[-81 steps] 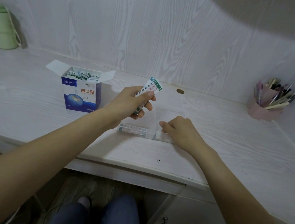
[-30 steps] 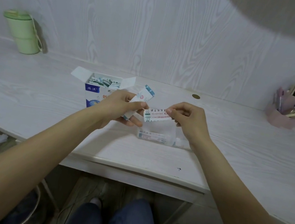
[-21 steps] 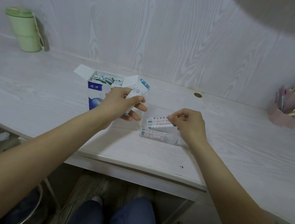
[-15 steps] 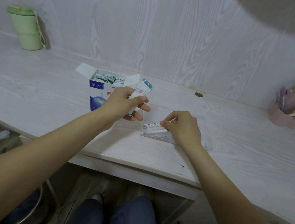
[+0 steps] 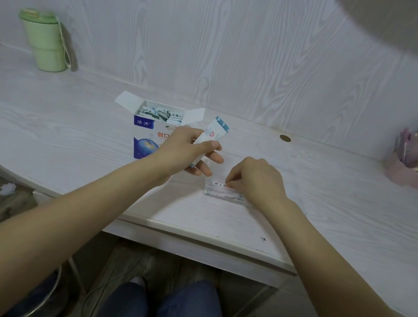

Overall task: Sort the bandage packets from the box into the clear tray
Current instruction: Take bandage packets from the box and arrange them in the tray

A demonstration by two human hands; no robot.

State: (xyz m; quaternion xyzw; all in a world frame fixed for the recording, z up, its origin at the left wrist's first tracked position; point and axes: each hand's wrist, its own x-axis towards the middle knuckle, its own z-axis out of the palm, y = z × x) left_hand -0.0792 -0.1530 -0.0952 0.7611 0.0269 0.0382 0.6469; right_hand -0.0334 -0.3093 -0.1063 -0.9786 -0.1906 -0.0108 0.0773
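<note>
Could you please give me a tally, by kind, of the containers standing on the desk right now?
Cardboard bandage box: 1
Clear tray: 1
Green cup with lid: 1
Pink pen holder: 1
Total: 4

Open box (image 5: pixel 151 132) stands left of clear tray (image 5: pixel 224 194), flaps spread outward; left hand (image 5: pixel 189 151) with packets (image 5: pixel 211 136) hangs between box and tray, blocking that gap; right hand (image 5: pixel 256 181) covers tray top; desk (image 5: pixel 332 206) bare right of tray up to pen holder (image 5: pixel 417 162); green cup (image 5: pixel 45 41) far left corner, well apart; front desk strip free.
</note>
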